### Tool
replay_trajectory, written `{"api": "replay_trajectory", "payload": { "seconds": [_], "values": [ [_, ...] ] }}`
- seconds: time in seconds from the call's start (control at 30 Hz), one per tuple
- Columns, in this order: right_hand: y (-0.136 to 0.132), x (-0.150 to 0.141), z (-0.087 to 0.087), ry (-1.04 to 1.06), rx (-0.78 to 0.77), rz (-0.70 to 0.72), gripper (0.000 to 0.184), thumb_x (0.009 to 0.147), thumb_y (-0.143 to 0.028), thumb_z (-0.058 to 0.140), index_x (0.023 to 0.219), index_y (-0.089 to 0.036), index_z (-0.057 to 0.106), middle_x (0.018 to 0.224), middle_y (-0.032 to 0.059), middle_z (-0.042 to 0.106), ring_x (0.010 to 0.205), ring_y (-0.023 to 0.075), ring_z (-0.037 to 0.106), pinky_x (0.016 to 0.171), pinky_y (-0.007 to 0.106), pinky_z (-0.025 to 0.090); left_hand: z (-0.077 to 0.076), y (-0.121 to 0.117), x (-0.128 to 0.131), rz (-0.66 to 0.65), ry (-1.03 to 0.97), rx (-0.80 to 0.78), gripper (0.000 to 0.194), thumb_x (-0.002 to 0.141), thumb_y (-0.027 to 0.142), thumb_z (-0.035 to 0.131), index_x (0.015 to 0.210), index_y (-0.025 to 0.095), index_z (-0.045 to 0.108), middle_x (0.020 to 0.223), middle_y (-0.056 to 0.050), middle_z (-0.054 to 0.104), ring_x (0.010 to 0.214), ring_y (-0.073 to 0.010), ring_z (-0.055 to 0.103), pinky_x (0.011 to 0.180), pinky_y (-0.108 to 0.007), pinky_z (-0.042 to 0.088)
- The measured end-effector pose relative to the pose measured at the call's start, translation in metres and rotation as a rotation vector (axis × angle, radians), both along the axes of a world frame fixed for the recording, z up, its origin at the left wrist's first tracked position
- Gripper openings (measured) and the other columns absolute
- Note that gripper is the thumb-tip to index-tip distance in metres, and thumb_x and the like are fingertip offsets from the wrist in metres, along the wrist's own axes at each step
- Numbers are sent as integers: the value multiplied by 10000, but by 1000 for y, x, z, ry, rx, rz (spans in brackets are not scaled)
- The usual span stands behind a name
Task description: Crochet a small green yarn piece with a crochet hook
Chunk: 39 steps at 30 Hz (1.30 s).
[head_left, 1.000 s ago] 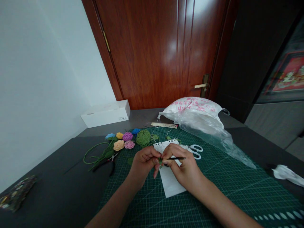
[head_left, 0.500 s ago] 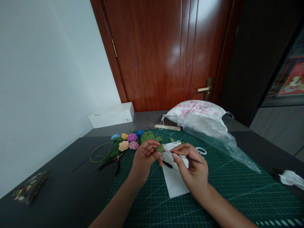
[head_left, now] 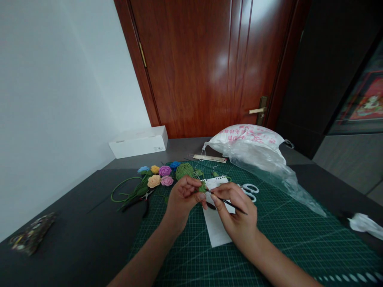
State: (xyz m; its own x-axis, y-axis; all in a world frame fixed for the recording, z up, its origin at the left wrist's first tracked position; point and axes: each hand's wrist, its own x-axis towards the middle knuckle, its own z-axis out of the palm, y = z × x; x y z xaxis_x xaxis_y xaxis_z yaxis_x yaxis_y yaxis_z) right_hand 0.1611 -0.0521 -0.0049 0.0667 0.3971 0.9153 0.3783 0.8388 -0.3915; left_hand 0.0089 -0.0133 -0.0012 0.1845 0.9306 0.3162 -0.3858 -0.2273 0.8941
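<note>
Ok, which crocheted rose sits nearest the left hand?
The pink one, at the front of the bunch, right of the peach rose; it lies closest to the left hand, with the purple rose behind it.

Dim, even indoor light, glare on the wooden door (head_left: pixel 221 63), edges visibly warped.

left hand (head_left: pixel 182 201): green crochet piece (head_left: pixel 202 187) | right hand (head_left: pixel 235 211): crochet hook (head_left: pixel 229 202) | under: cutting mat (head_left: pixel 299 247)
</note>
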Motion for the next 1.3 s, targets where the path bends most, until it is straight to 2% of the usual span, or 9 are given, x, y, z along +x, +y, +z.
{"api": "replay_trajectory", "payload": {
  "seconds": [0.23,0.3,0.43,0.7,0.87,1.03,1.13,1.23,1.3],
  "values": [
    [19,25,-1,197,-326,-190,108,991,-253,548,897,-211,578,915,83,698,859,214,683,745,335,538,4,5,-2,-55,15,-59,275,730,191,842,925,152,653,728,-13,704,525,-139,619,461,-273,553],
    [34,39,-2,-55,-763,-283,193,1029,-255,408,919,-198,557,888,95,714,784,200,686,688,309,522,7,7,-3,-66,5,-93,263,754,221,823,936,152,646,713,-14,685,532,-129,588,442,-251,526],
    [54,48,-11,-372,-1021,-192,193,867,-133,609,687,-192,574,572,39,674,575,195,670,599,281,476,10,11,-9,-61,-29,-161,242,760,243,798,908,152,631,662,3,633,491,-103,512,379,-192,426],
    [43,29,-27,-740,-1107,-371,198,855,-150,689,1034,-64,701,1045,265,754,990,369,741,816,396,507,16,15,-19,-42,-115,-191,239,794,309,791,875,154,629,536,64,498,408,-45,339,349,-121,252],
    [34,14,-18,-771,-1000,-365,244,931,-209,637,1162,-135,666,1212,198,709,1068,307,721,911,363,492,16,14,-21,-59,-177,-169,276,780,336,824,883,141,657,544,79,461,400,-31,312,344,-120,243],
    [27,-8,-26,-749,-1032,-251,238,821,-53,672,1053,-98,701,1114,226,745,1030,329,736,872,359,492,9,19,-24,-82,-213,-159,298,791,308,831,976,135,675,607,61,511,420,-38,373,346,-124,253],
    [32,-9,-30,-636,-1072,-180,255,795,28,585,1007,-77,680,1012,237,763,1005,320,736,839,361,487,1,24,-28,-113,-200,-179,265,876,285,766,1074,141,666,794,1,639,535,-74,541,463,-178,455],
    [38,1,-25,-473,-1121,-14,144,744,-18,647,804,-148,624,777,113,751,775,233,722,683,289,482,-7,28,-30,-186,-155,-225,367,973,339,648,1297,169,616,1288,-117,650,1066,-258,676,880,-466,594],
    [42,11,-16,-336,-1172,133,138,761,-111,660,727,-187,551,590,13,664,523,153,613,522,239,426,-11,30,-30,-226,-128,-253,382,974,342,646,1314,173,609,1321,-122,636,1104,-271,665,910,-488,584]
  ]
}}
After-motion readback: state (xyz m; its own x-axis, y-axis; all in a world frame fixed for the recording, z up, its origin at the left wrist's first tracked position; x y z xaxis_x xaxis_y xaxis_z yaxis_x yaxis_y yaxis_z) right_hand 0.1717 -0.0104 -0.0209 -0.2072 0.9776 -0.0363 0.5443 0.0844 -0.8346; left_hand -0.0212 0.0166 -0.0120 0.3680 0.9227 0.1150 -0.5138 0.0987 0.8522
